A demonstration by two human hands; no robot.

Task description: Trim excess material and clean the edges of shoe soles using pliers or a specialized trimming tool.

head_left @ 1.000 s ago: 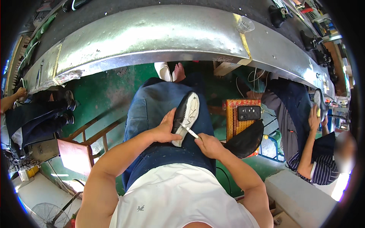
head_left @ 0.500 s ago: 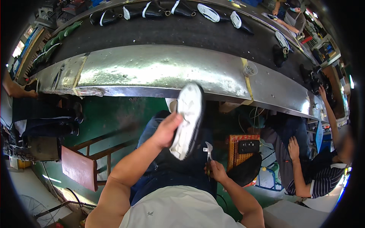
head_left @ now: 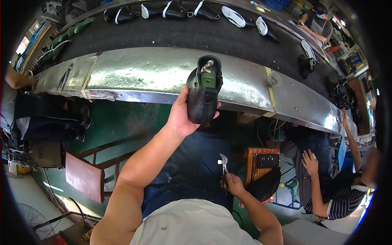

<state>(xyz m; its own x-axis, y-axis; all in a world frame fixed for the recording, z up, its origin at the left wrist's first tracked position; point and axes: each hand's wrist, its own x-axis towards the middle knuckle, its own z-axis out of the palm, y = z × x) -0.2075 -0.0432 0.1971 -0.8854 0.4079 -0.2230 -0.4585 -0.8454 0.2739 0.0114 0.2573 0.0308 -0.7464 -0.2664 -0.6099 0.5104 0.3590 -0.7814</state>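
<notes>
A black ankle boot (head_left: 198, 107) with a green shoe last (head_left: 208, 80) inside it is gripped in my left hand (head_left: 181, 117). Its opening faces up, and a knotted cord shows at the top of the last. The boot is held over the near edge of the metal bench (head_left: 155, 75); its sole is hidden. Lower down, over my lap, my right hand (head_left: 232, 184) is closed around the handle of a claw hammer (head_left: 223, 162), its metal head pointing away from me.
Several black boots (head_left: 175, 11) lie along the dark belt (head_left: 134, 34) beyond the bench. A small clear cup (head_left: 274, 79) sits on the metal. To my left stands a wooden stool (head_left: 85, 177). Co-workers sit on both sides, one with a hand (head_left: 310, 162) near my right.
The boot has been turned over in my left hand, from white underside showing to opening up, and raised slightly. My right hand with the hammer has barely moved.
</notes>
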